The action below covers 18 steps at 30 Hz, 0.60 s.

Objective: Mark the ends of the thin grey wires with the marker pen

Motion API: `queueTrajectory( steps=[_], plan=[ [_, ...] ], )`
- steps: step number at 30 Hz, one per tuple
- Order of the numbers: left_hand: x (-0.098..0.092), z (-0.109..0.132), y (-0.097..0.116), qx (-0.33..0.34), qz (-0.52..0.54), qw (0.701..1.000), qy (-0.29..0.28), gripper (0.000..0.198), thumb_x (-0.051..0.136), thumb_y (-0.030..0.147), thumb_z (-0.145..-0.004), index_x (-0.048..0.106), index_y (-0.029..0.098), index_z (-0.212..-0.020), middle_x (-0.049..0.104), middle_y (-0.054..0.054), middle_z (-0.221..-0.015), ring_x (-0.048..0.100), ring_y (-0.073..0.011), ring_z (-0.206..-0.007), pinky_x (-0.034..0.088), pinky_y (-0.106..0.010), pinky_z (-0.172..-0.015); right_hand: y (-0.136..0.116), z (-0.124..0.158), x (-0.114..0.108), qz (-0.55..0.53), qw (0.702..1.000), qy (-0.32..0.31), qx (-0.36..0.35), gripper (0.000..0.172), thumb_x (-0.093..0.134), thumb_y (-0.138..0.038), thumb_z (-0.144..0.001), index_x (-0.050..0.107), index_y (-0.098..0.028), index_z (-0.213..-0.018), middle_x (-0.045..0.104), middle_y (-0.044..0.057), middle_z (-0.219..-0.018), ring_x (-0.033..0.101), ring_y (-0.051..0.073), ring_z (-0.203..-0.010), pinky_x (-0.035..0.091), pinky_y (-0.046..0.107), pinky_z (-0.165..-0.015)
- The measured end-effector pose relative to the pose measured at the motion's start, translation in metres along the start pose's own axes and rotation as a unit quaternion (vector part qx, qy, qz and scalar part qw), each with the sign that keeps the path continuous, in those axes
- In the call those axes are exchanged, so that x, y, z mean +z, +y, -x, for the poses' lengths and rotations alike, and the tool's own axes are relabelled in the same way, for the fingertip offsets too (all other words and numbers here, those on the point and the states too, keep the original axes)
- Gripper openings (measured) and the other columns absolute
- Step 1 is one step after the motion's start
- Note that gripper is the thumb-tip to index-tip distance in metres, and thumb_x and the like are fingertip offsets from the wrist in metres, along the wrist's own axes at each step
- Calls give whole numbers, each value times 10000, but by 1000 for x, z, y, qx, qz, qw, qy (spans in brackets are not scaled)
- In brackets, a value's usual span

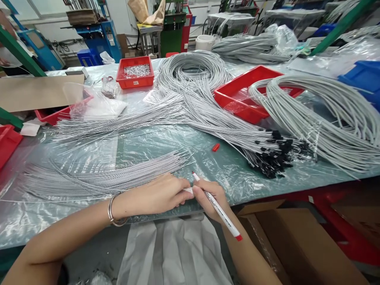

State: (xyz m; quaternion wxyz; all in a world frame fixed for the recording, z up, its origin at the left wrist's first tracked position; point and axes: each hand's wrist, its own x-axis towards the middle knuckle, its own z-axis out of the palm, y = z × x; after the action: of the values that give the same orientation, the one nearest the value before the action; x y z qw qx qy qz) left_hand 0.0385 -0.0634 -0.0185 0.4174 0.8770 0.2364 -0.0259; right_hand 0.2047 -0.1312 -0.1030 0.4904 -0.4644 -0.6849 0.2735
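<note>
My right hand (212, 198) grips a white marker pen (219, 209) with a red end, its uncapped tip pointing away from me. Beside it, my left hand (166, 194) pinches a thin white wire (188, 190), and the fingertips of both hands meet around that wire's end. Just beyond my left hand lies a loose bundle of cut wires (118, 174). A small red pen cap (215, 147) rests on the plastic-covered table (154, 138). Farther back, a spread of wires (219, 114) runs right to black connectors (274, 154).
Behind stand a red bin of small metal parts (135, 82), a large wire coil (192, 65) and a red tray (230, 95). A thick cable coil (335, 114) covers the right side. Below the table edge sits an open cardboard box (303, 237).
</note>
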Motion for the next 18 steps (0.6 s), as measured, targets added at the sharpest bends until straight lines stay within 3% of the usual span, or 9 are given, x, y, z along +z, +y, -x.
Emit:
queueTrajectory(
  steps=[6, 9, 11, 13, 16, 18],
  plan=[
    [-3, -7, -3, -12, 40, 999, -8, 316, 405, 279, -950, 552, 147, -703, 626, -10, -607, 591, -101, -568, 395, -197, -555, 2, 3, 2, -13, 998, 36, 60, 370, 472, -335, -898, 472, -200, -554, 448, -35, -443, 416, 111, -450, 338, 250, -465],
    [-3, -13, -17, -54, 103, 993, -25, 334, 422, 325, -939, 553, 141, -692, 630, -23, -608, 622, -113, -590, 433, -190, -554, 9, 7, -2, -81, 981, 143, 107, 353, 424, -487, -903, 601, -196, -812, 516, -31, -454, 439, 126, -423, 358, 260, -456],
    [2, -18, -29, -81, 142, 986, -45, 335, 440, 349, -928, 556, 135, -698, 636, -35, -621, 635, -125, -601, 448, -191, -541, 13, 12, -6, -133, 957, 231, 116, 489, 334, -604, -885, 564, -192, -1012, 535, -22, -495, 459, 149, -441, 376, 275, -451],
    [9, -22, -42, -101, 172, 978, -67, 332, 457, 362, -918, 558, 133, -700, 636, -41, -624, 641, -135, -603, 453, -192, -518, 16, 17, -9, -147, 944, 278, 104, 455, 354, -602, -872, 551, -204, -970, 543, -8, -566, 495, 160, -494, 409, 288, -476],
    [20, -27, -57, -121, 207, 966, -95, 318, 479, 370, -900, 548, 141, -689, 631, -34, -621, 648, -145, -600, 470, -196, -505, 18, 27, -7, -102, 956, 256, 101, 207, 496, -384, -873, 574, -205, -804, 564, 2, -644, 553, 146, -558, 454, 276, -521],
    [23, -30, -63, -135, 234, 956, -116, 289, 500, 360, -883, 540, 146, -695, 634, -31, -638, 648, -151, -588, 489, -212, -509, 18, 33, -4, -73, 968, 202, 128, 91, 525, -258, -864, 595, -201, -849, 607, 8, -681, 598, 145, -598, 489, 264, -552]
  ],
)
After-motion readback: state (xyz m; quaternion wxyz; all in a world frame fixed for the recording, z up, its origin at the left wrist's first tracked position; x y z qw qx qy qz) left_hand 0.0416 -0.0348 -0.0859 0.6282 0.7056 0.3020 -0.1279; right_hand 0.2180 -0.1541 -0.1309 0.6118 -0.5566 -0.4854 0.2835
